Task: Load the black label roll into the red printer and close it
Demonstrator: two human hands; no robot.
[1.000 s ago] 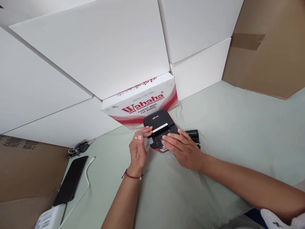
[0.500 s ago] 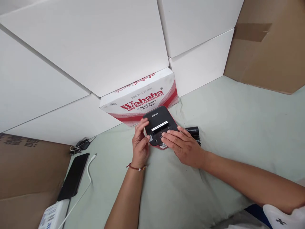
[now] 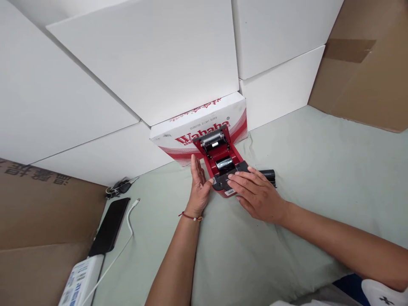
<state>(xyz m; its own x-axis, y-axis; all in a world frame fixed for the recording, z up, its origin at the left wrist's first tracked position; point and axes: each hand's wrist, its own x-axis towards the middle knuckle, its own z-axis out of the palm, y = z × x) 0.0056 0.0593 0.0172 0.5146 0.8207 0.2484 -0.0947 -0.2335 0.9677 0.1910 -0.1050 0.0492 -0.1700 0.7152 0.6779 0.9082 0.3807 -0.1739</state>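
A red-and-black label printer (image 3: pixel 219 155) stands in front of me with its lid (image 3: pixel 210 136) raised and tilted back. A shiny black roll (image 3: pixel 225 163) lies in the red bay, and a roller shows on the underside of the lid. My left hand (image 3: pixel 199 185) is at the printer's left side, fingers stretched upward and thumb touching the front corner. Across the black front part rests my right hand (image 3: pixel 259 193), its fingers on top and thumb at the front edge. Behind those fingers, another black roll (image 3: pixel 269 176) lies on the green sheet, partly hidden.
Behind the printer stands a white and red Wahaha water carton (image 3: pixel 197 127) against white boxes (image 3: pixel 143 55). To the left lie keys (image 3: pixel 119 188), a black phone (image 3: pixel 110 225), a white cable (image 3: pixel 130 219) and a white printed box (image 3: pixel 81 278). Brown cardboard (image 3: pixel 366 80) stands far right.
The printer's lid has swung up and back, exposing the red inside and the roll. My left hand has moved off the lid to the side; my right stays on the front. The view has shifted slightly.
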